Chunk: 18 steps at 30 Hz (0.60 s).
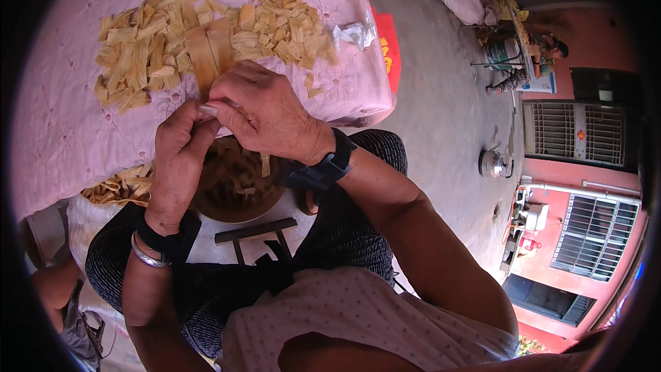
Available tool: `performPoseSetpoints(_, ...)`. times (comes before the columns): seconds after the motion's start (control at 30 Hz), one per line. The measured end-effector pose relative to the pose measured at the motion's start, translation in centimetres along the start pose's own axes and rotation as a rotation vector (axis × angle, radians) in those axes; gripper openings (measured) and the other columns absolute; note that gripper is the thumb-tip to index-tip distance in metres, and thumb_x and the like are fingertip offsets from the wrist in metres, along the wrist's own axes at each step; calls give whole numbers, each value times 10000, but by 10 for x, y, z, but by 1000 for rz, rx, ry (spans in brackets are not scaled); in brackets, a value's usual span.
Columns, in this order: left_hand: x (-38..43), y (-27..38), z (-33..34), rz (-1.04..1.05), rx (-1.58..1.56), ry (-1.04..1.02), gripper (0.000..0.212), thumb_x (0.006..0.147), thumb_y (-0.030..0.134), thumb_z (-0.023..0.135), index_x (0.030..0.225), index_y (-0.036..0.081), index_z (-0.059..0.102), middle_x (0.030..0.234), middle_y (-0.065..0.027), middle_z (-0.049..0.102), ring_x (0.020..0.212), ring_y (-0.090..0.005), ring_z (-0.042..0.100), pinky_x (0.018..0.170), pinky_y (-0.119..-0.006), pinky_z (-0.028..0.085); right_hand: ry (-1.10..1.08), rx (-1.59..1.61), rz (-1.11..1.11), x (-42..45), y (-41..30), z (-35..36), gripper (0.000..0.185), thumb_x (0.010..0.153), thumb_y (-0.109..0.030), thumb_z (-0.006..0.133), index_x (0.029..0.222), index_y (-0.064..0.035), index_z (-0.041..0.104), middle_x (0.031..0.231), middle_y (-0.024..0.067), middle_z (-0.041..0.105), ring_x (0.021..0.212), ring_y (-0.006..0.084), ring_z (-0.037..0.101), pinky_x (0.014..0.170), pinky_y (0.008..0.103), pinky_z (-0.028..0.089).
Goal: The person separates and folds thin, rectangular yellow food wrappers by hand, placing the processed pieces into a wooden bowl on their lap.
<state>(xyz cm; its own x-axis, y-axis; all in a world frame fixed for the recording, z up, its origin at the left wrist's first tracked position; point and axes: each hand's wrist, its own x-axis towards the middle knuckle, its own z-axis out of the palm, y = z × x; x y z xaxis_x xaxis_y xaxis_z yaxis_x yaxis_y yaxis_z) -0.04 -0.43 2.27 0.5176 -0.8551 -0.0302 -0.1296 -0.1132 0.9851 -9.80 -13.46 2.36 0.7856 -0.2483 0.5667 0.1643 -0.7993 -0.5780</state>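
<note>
My left hand (181,139) and my right hand (263,108) meet at the fingertips over the near edge of the cloth-covered table (62,113). Both pinch the lower end of a flat brown dried strip (204,72); the fingers hide the exact hold. Its upper part lies over a heap of pale dried pieces (144,46), beside a second brown strip. Shorter cut pieces (284,31) spread to the right. Below my hands, between my knees, a round basin (242,214) contains more loose pieces, partly covered by my wrists.
A sack (85,219) of dried strips stands left, near another person's bare limb (57,289). Crumpled clear plastic (356,33) and a red bag (390,51) lie at the table's right edge. A dark wooden stool (255,231) is below. Across the concrete floor sits another person (547,54); a kettle (493,163) stands nearer.
</note>
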Motion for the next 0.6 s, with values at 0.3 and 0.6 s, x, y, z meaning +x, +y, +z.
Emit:
performPoseSetpoints(0.3,6,7,-31,-38,46,-186,94,816,24,589,746,3,531,630,62,425,599,-26,360,537,-181,318,-21,-27,215,2,8,-3,268,826,-195,626,638,-30,530,475,87,464,384,163,417,402,266,342)
performPoseSetpoints(0.6,8,-4,-23,14,-120,-21,116,840,102,589,776,5,582,606,75,441,560,-17,335,503,-182,289,-328,1278,700,1,4,-5,181,899,-166,532,972,-42,643,605,-6,539,485,11,362,406,180,273)
